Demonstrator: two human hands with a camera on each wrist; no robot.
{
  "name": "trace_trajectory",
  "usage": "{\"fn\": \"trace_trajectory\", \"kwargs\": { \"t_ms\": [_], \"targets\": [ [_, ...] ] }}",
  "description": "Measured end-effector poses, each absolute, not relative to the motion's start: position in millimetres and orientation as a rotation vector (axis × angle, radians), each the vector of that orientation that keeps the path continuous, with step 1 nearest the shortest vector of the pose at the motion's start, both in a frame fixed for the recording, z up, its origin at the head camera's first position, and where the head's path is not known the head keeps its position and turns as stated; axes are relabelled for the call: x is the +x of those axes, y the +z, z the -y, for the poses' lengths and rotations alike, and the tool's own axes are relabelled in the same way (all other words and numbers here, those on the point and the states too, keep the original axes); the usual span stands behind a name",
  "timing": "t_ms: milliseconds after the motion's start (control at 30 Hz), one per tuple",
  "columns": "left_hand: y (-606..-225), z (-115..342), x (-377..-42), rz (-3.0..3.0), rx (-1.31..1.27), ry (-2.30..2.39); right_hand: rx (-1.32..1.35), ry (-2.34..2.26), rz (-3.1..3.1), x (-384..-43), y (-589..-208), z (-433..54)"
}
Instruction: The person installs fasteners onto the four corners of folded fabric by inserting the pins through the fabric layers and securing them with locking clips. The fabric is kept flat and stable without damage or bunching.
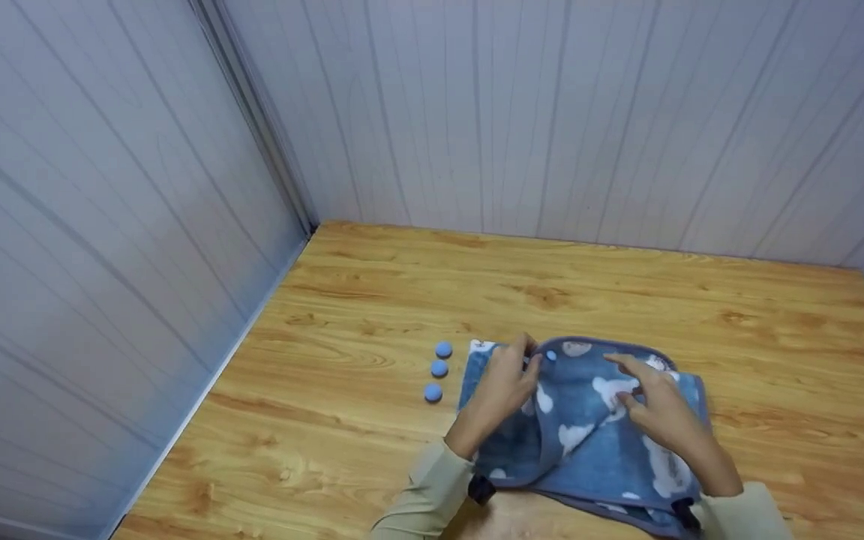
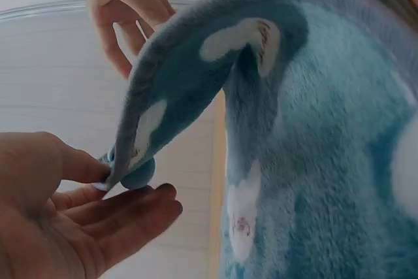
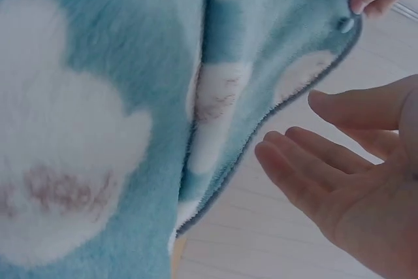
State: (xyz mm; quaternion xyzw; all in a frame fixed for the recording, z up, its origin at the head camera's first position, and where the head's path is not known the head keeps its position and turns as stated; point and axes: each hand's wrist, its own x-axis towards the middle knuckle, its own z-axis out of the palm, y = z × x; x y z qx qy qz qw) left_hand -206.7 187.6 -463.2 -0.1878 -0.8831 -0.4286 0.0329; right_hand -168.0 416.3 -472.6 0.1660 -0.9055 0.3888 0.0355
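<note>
A folded fleece blanket [image 1: 589, 427], blue with white patches and a grey-blue bound edge, lies on the table with its upper layer lifted. My left hand [image 1: 505, 379] pinches that layer's edge between thumb and finger, as the left wrist view shows. Beside the pinch sits a small round blue button-like piece [image 2: 139, 174] on the cloth, also visible as a blue dot [image 1: 551, 355] from the head. Over the blanket's right part, my right hand [image 1: 657, 409] holds nothing; in the right wrist view its fingers [image 3: 313, 161] are spread apart near the bound edge.
Three round blue pieces [image 1: 439, 368] stand in a short column on the wooden table [image 1: 327, 337], left of the blanket. Pale panelled walls rise at the back [image 1: 514, 112] and on the left [image 1: 102, 225].
</note>
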Motion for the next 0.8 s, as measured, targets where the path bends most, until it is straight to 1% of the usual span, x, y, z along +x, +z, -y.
{"fn": "trace_trajectory", "kwargs": {
  "t_ms": [200, 500, 800],
  "targets": [
    [-471.3, -184.2, -213.2, 2.782, -0.472, -1.185, 0.508, 1.208, 2.849, -166.4, -475.0, -415.1],
    [-484.6, -179.9, -217.5, 2.849, -0.419, -1.013, 0.532, 1.211, 3.003, -169.3, -490.5, -412.2],
    [-480.7, -178.3, -213.8, 3.090, -0.402, -0.933, 0.608, 1.249, 3.058, -164.9, -488.4, -415.0]
  ]
}}
